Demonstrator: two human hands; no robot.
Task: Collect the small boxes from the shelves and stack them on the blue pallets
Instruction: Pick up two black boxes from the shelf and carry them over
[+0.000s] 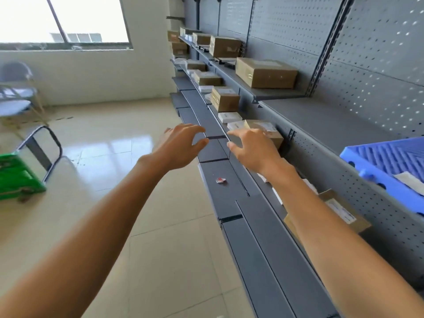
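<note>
Small box [266, 131] beside empty right hand [251, 146].

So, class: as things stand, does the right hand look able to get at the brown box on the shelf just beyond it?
Probably yes. The right hand is open and empty, and hovers just in front of the brown box; nothing visible lies between them.

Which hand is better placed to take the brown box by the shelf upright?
Right. The right hand hovers open directly in front of the brown box, while the left hand is out over the shelf's front edge, farther from it.
</note>
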